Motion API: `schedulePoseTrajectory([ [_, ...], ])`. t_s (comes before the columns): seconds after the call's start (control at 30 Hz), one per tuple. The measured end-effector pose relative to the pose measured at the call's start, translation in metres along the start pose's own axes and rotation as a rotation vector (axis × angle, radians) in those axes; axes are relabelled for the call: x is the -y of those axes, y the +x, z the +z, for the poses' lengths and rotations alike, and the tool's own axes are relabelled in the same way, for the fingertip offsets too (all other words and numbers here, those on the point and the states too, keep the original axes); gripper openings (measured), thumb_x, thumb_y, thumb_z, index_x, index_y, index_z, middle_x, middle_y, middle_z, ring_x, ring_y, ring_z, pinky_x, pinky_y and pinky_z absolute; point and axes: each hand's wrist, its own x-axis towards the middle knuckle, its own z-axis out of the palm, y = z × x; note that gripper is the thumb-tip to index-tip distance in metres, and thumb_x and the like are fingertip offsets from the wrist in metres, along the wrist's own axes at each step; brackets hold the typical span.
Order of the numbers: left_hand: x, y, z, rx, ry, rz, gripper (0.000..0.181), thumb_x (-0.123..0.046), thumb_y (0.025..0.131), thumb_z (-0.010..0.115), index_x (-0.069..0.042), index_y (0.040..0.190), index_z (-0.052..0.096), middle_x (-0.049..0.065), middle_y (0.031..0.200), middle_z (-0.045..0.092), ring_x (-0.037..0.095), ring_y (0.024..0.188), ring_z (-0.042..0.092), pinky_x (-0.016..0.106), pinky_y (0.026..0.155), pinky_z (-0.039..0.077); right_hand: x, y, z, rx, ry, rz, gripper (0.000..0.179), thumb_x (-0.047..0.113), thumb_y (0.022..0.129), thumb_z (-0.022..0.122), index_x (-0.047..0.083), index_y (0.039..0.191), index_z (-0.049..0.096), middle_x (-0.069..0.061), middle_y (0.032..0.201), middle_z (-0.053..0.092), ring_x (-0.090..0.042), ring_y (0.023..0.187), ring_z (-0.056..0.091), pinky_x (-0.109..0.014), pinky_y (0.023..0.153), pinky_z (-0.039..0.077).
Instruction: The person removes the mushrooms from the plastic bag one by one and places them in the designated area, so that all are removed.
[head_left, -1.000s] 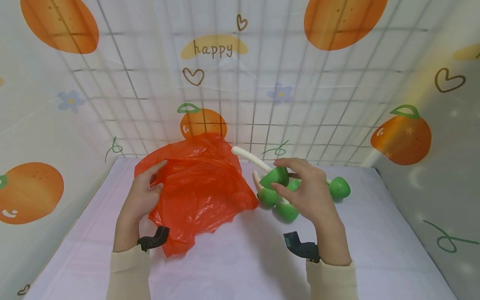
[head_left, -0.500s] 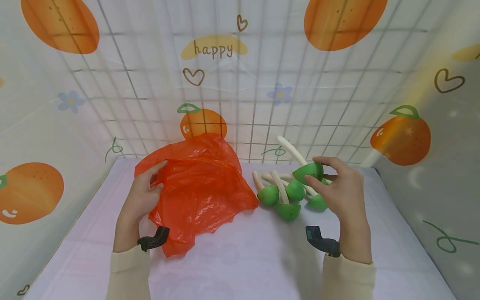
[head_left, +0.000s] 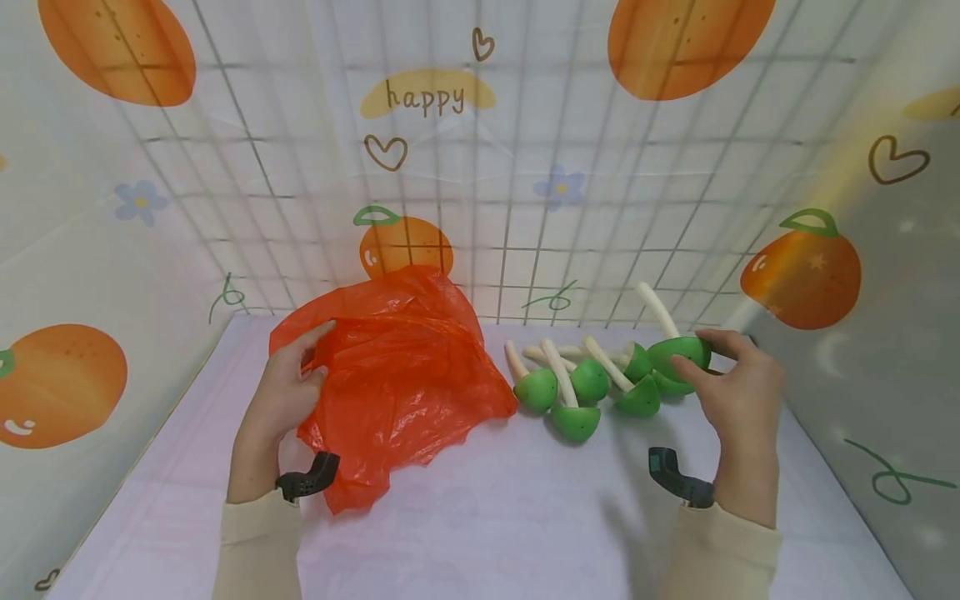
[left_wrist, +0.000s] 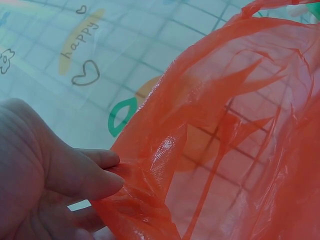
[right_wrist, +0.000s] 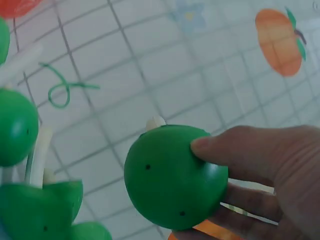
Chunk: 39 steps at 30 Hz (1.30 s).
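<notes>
My left hand (head_left: 288,392) pinches the rim of a crumpled red plastic bag (head_left: 412,375); the left wrist view shows thumb and fingers on its thin film (left_wrist: 145,185), with the mouth spread open beside them. At the right, my right hand (head_left: 738,396) holds a green-capped toy mushroom (head_left: 678,357) by its cap, white stem pointing up and back. Close up in the right wrist view, the round cap (right_wrist: 175,175) has small dark dots, and the thumb presses its side. Several similar toy mushrooms (head_left: 576,423) lie between bag and right hand; the held one overlaps another green cap.
A white cloth covers the table (head_left: 480,533). Behind it rises a wire grid (head_left: 540,275) beneath a sheet printed with oranges and hearts, and similar sheets hang on both sides. Each wrist wears a small black camera mount (head_left: 678,477).
My right hand has moved right with the toy mushroom, from beside the bag past the other mushrooms, uncovering more of them. The left hand and the bag have stayed in place.
</notes>
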Motion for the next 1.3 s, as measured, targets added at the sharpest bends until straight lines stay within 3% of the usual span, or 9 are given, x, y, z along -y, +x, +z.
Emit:
schedulePoseTrajectory([
  [0.23,-0.001,0.0,0.0,0.006,-0.001,-0.012,0.066,0.009,0.101,0.05,-0.01,0.163,0.039,0.017,0.163,0.042,0.043,0.146,0.042,0.059,0.112,0.045,-0.019,0.004,-0.002,-0.029,0.054,0.148,0.054,0.011,0.096,0.075,-0.001,0.146,0.059,-0.024,0.147,0.059,-0.041,0.139,0.048,-0.059,0.115,0.039],
  [0.57,-0.001,0.0,0.0,0.003,0.004,0.004,0.066,0.009,0.1,0.051,-0.009,0.162,0.04,0.018,0.161,0.043,0.043,0.143,0.045,0.059,0.11,0.046,-0.044,0.006,-0.005,-0.015,0.034,0.318,0.057,0.017,0.101,0.069,-0.002,0.152,0.052,-0.023,0.154,0.052,-0.042,0.142,0.044,-0.059,0.115,0.042],
  [0.77,0.0,0.001,-0.001,0.004,0.011,-0.001,0.066,0.009,0.1,0.051,-0.009,0.163,0.04,0.018,0.162,0.043,0.044,0.143,0.045,0.059,0.111,0.045,-0.055,0.004,-0.007,0.0,0.04,0.388,0.056,0.017,0.1,0.07,-0.004,0.15,0.052,-0.024,0.152,0.054,-0.042,0.136,0.051,-0.056,0.114,0.045],
  [1.17,-0.001,0.0,-0.002,0.01,0.005,-0.004,0.065,0.008,0.101,0.05,-0.009,0.162,0.04,0.018,0.162,0.042,0.044,0.145,0.043,0.06,0.112,0.044,-0.086,0.011,0.002,0.047,-0.016,0.438,0.056,0.019,0.099,0.07,-0.009,0.145,0.053,-0.032,0.148,0.052,-0.048,0.133,0.045,-0.062,0.11,0.043],
  [1.3,-0.001,0.001,-0.002,0.009,0.013,-0.015,0.065,0.007,0.101,0.05,-0.01,0.163,0.04,0.018,0.163,0.042,0.044,0.146,0.042,0.06,0.113,0.043,-0.09,0.012,0.008,0.058,-0.037,0.422,0.056,0.018,0.098,0.07,-0.011,0.142,0.055,-0.034,0.145,0.052,-0.05,0.133,0.043,-0.064,0.114,0.033],
])
